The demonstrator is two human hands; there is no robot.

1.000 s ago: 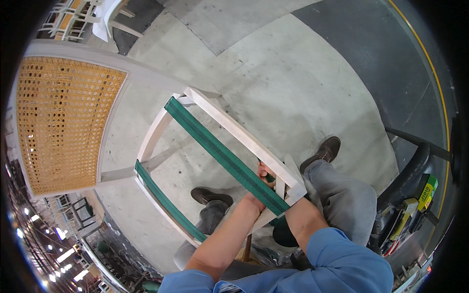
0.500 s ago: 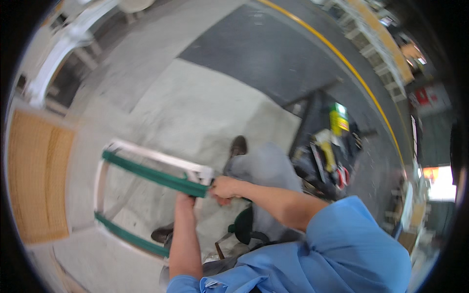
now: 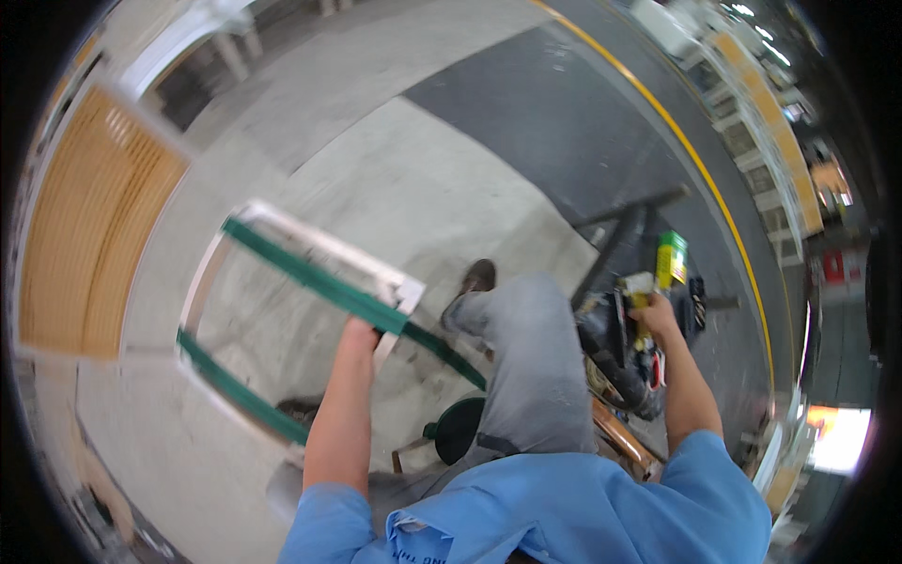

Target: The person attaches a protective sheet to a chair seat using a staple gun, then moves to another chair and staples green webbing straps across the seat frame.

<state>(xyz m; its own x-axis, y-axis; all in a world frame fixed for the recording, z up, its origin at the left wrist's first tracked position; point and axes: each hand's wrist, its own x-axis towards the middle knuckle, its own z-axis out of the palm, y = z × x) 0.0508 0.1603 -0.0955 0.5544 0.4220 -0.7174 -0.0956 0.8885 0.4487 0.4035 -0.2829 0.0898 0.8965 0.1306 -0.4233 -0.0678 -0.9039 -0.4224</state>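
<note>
In my left hand (image 3: 360, 336) is the near corner of a pale wooden frame (image 3: 199, 282), held tilted over the floor with my fingers curled under it. Two green straps (image 3: 291, 266) run along its sides. A loose green strap (image 3: 443, 354) trails from the held corner toward my knee. A round dark green roll (image 3: 459, 430) is beside my leg. Off to the right, my right hand (image 3: 657, 316) is down on a black tool stand, its fingers closed round a yellow tool (image 3: 640, 328) whose kind is partly hidden.
On the black stand (image 3: 611, 258) are a green-and-yellow box (image 3: 671, 260) and red-handled scissors (image 3: 655, 368). A brown roll (image 3: 620, 434) lies by my right thigh. At the left stands a tan ribbed panel (image 3: 99, 226); a yellow line (image 3: 691, 155) crosses the floor.
My right hand has left the frame's corner and moved right to the yellow tool on the stand. My left hand keeps its hold on the frame. The loose strap now shows.
</note>
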